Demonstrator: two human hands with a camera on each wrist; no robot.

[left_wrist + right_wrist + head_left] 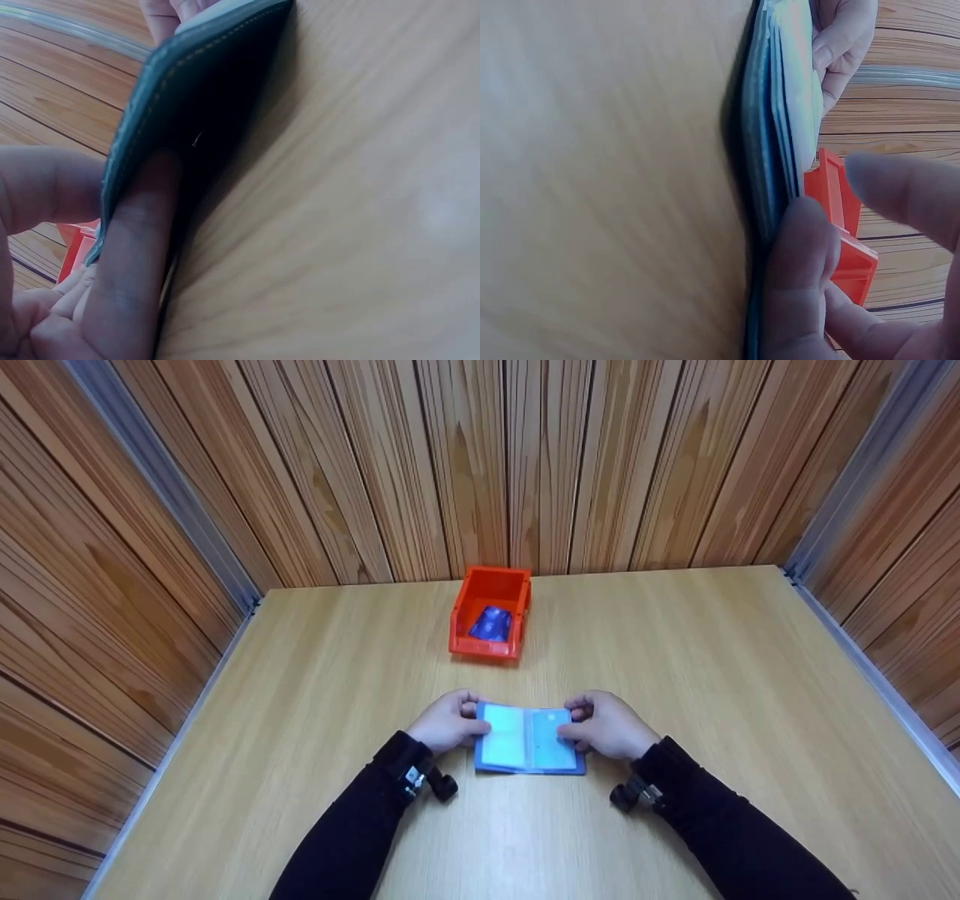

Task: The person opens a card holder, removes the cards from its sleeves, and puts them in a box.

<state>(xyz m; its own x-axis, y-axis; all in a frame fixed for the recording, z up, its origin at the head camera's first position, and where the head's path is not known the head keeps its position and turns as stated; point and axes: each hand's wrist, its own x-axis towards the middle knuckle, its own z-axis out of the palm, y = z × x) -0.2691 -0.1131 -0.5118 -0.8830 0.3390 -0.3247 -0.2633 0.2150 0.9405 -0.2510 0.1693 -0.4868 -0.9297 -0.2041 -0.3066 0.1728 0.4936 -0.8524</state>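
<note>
A blue card holder (579,765) with clear plastic sleeves lies spread on the table, its middle fold running away from me. My left hand (450,721) pinches its left side, thumb on top. In the left wrist view a finger (135,270) reaches under the raised, stitched cover (139,124). At the right side is my right hand (611,726), its thumb above the sleeve. The right wrist view has one fingertip (802,240) touching the edge of the stacked sleeves (795,90), while the thumb (907,191) stands apart from them.
Behind the card holder stands a red-orange bin (454,622) with a shiny dark blue item (491,624) inside. Wooden panel walls (480,472) border the table (337,675) at the back and both sides. Small black cameras (442,787) are strapped to both wrists.
</note>
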